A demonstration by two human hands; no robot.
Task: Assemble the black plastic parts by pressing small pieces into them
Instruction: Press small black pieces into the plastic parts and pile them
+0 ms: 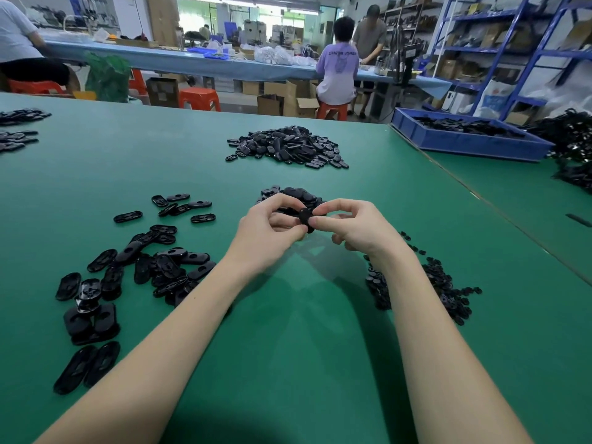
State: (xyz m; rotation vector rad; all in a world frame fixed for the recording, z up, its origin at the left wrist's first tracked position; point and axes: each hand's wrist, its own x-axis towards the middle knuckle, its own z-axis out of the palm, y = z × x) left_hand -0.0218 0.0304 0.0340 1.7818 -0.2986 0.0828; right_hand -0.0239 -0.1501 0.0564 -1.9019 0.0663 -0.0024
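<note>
Both hands meet above the green counter [288, 363], holding one black oval part [306, 219] between them. The left hand [269, 233] has its fingers curled, its grip grasping the part from the left. The right hand [349, 224] pinches the same part from the right with thumb and forefinger, the other fingers folded under. The part is off the counter surface, tilted on edge.

Just behind the hands lies a small heap of parts [291, 195], and farther back a larger pile [286, 147]. To the left, loose oval shells [153, 261] are scattered flat on the counter. Under the right forearm is a spread of small pieces [445, 283]. A blue bin [464, 141] holding more black parts sits at the far right.
</note>
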